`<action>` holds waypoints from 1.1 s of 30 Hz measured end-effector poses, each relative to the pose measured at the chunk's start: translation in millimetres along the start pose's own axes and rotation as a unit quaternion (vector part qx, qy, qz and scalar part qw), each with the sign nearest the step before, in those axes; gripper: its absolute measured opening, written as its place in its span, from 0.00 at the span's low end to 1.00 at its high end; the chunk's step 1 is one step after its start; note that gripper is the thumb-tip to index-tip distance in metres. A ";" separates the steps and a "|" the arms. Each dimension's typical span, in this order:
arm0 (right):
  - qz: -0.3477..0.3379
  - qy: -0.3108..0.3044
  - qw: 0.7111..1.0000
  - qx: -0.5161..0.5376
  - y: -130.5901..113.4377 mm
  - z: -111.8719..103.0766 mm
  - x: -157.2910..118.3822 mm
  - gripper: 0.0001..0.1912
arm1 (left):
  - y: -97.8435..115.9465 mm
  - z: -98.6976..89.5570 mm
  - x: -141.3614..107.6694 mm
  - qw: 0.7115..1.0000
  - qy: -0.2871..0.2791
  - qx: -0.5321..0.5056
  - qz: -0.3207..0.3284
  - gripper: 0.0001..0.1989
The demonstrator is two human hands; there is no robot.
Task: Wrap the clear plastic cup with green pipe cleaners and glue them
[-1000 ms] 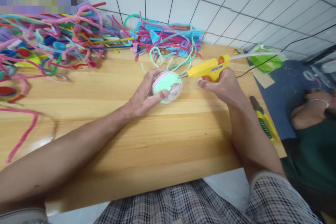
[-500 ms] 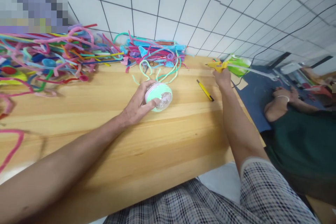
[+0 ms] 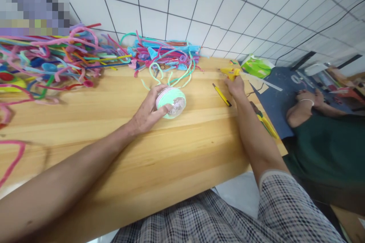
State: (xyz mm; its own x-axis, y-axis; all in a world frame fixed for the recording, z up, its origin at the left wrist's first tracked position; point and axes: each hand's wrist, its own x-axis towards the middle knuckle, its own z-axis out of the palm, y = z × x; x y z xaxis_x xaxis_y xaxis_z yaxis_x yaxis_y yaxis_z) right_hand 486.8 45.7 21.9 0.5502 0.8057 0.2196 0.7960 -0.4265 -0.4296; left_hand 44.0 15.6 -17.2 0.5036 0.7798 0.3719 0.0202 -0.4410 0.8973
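Nearby, cutter [image 3: 222, 95] between ball [image 3: 177, 95] and right hand [image 3: 236, 85]; pliers [image 3: 267, 123] beside forearm [image 3: 248, 129].

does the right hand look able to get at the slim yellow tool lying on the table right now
Probably yes: the slim yellow tool lies close beside the right hand, with nothing seen across it. That hand's grip is on the yellow glue gun, though, so it would likely need freeing first.

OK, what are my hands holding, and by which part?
Your left hand holds the green ball by its left side, thumb across front. Your right hand is on the glue gun at its handle; the grip is unclear.
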 end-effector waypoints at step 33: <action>-0.096 -0.065 0.986 -0.121 -11.3 4.9 -78.6 0.20 | 4.9 4.2 -2.8 0.999 0.034 -0.031 -0.016 0.43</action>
State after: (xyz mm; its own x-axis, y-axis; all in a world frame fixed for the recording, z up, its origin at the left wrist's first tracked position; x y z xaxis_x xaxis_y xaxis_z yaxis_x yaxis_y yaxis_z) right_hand 433.2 -10.8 5.2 0.3587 0.9205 0.1551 0.9279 -0.3334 -0.1669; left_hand 46.3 9.5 -14.8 0.4441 0.8224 0.3557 -0.0192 -0.3882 0.9214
